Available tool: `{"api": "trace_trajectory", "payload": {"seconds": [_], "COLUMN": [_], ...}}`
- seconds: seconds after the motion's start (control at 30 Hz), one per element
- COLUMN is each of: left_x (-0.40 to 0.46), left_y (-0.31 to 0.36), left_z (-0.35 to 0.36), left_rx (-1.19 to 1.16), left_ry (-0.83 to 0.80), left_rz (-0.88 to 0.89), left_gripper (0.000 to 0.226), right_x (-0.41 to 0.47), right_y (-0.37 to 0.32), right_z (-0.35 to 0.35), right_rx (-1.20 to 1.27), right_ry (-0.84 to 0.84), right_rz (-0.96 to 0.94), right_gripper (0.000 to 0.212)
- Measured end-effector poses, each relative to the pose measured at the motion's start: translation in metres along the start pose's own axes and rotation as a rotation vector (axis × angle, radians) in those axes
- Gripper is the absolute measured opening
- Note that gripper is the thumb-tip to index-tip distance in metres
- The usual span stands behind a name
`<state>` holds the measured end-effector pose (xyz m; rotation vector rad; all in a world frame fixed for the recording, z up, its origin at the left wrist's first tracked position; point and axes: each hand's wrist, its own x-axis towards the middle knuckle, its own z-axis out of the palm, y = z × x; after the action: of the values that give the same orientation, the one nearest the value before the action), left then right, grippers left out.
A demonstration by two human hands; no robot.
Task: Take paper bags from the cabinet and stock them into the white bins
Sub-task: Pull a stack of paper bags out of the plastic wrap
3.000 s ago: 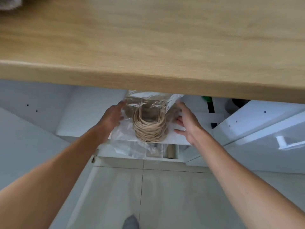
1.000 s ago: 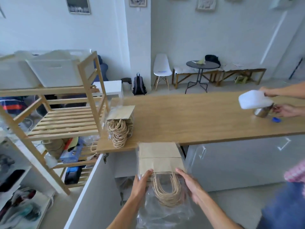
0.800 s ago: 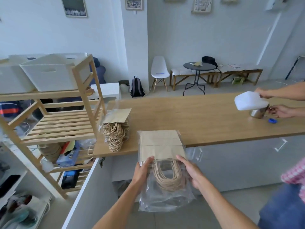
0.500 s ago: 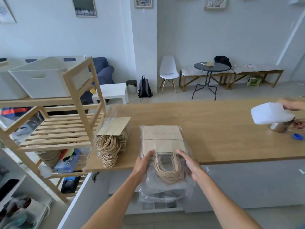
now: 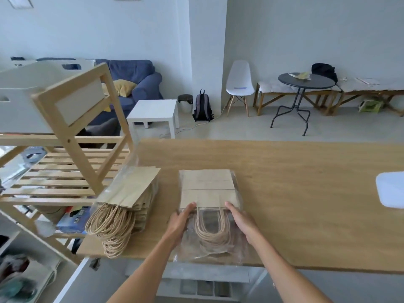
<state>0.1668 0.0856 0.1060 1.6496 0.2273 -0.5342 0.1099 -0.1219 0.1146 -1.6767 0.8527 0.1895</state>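
- A pack of brown paper bags (image 5: pixel 208 186) in clear plastic wrap is laid flat on the wooden counter (image 5: pixel 295 193), near its front edge.
- The pack is held at both sides: the left hand (image 5: pixel 180 221) is on its left edge and the right hand (image 5: pixel 241 219) is on its right edge.
- The fingers of both hands are laid along the pack. The view is a bit blurry, so it cannot be told if each grip is curled round the edge or just pressed flat.
- The string handles (image 5: pixel 211 232) of the pack are seen between the two hands.
- A second pack of bags (image 5: pixel 131 191) is laid just beside it on the left, with its handles hung over the counter's edge.
- A white bin (image 5: pixel 26 99) is seen on top of the wooden shelf (image 5: pixel 72 136) to the left.
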Motion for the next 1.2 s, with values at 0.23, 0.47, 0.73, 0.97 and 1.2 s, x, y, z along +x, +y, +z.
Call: {"api": "trace_trajectory", "payload": {"seconds": [0.23,0.47,0.73,0.97,1.2], "left_x": [0.012,0.078,0.046,0.053,0.058], "left_y": [0.018,-0.010,0.035,0.039,0.034], "left_z": [-0.025,-0.046,-0.027,-0.015,-0.019], "left_rx": [0.171,0.208,0.149,0.098,0.041], "left_ry": [-0.008,0.000,-0.046,-0.054,-0.051], "left_rz": [-0.072,-0.070,-0.059,-0.031,-0.067], "left_gripper": [0.092,0.123,0.058,0.022,0.050], "right_x": [-0.013,0.027,0.045,0.048,0.034], "right_y": [-0.016,-0.042,-0.062,-0.069,-0.098], "right_z": [-0.019,-0.044,-0.028,-0.016,-0.013], "right_rx": [-0.089,0.282,0.049,0.087,0.079], "right_ry": [-0.017,-0.010,-0.179,-0.176,-0.196], "right_rz": [-0.107,-0.022,0.044,0.129,0.195], "right_gripper": [0.085,0.037,0.087,0.047,0.027]}}
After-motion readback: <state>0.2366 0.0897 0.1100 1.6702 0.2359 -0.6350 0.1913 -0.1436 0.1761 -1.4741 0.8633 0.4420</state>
